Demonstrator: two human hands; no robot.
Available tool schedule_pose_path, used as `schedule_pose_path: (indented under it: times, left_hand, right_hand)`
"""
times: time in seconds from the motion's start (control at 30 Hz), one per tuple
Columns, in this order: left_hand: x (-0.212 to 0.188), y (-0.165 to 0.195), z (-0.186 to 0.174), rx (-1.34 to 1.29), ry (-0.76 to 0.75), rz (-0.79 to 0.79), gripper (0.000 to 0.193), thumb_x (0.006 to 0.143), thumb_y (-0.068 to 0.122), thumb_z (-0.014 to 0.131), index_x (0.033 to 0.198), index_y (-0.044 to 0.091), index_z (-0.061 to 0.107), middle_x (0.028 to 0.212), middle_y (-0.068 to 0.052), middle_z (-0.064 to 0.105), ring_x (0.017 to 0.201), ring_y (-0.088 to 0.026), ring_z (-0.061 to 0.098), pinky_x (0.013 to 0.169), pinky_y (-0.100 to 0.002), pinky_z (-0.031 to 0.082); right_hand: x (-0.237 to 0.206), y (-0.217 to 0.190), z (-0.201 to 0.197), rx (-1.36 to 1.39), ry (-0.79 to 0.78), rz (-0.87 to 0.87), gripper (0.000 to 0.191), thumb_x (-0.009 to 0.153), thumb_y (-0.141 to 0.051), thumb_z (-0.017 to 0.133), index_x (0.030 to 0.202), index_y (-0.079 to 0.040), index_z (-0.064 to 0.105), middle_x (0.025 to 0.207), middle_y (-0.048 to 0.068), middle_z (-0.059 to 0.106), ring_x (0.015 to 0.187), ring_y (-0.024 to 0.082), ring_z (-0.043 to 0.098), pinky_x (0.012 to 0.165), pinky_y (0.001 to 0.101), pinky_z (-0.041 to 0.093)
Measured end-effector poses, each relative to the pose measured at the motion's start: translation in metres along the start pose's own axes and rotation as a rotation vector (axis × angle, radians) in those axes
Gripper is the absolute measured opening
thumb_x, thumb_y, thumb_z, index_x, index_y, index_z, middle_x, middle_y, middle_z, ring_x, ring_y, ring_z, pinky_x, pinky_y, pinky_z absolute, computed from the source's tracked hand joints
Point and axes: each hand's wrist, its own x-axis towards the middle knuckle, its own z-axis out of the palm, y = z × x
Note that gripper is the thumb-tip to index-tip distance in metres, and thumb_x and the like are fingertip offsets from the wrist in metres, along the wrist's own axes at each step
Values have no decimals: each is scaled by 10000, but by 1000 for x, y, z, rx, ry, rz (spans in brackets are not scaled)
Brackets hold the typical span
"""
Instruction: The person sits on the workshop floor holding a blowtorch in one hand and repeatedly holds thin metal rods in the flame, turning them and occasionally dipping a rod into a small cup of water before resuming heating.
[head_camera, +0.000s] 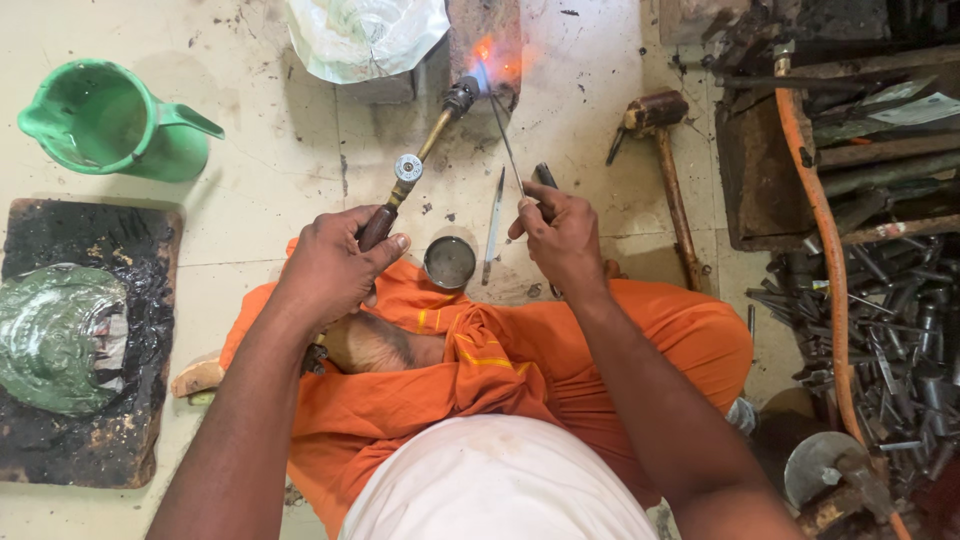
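Your left hand has its fingers clenched around the dark handle of a blowtorch, whose brass tube angles up to a flame licking a brick at the top of the view. Your right hand pinches a thin metal rod between fingers and thumb, its tip reaching into that flame; a dark tool handle juts from the same grip, and what it is cannot be told.

Between your hands, on the floor, sit one small round tin and one slim metal strip. One hammer lies to the right, one green jug to the far left, above one black board bearing a greenish glassy lump. An orange hose runs down the right edge past a heap of metal bits, too many and too tangled to count. A crumpled plastic bag is cut off at the top. Your crossed legs in orange cloth hide the floor below.
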Motion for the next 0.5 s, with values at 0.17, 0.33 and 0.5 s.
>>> schedule_pose_path:
  times: [0.17,0.33,0.5]
  left_hand:
    - [1,2,-2,-13,2,3,324,936,267,717,772,58,531,531,-30,507,426,-125,560,437,-344,449]
    - [5,0,0,4,-7,8,332,940,273,716,768,63,525,530,-31,504,425,-126,565,439,-347,444]
    - [6,-1,2,18,-15,23,339,943,272,715,765,60,519,533,-23,497,425,-123,569,438,-346,449]
  right_hand:
    - [-1,-3,-5,-3,19,23,401,956,-138,585,1305,42,666,691,18,734,465,9,485,432,217,423]
    - [-2,1,-9,39,36,16,390,963,-131,583,1299,51,660,702,19,732,463,10,480,425,217,406]
    - [-3,5,-15,49,65,-72,370,996,-138,597,1312,39,672,744,37,739,488,15,491,442,213,403]
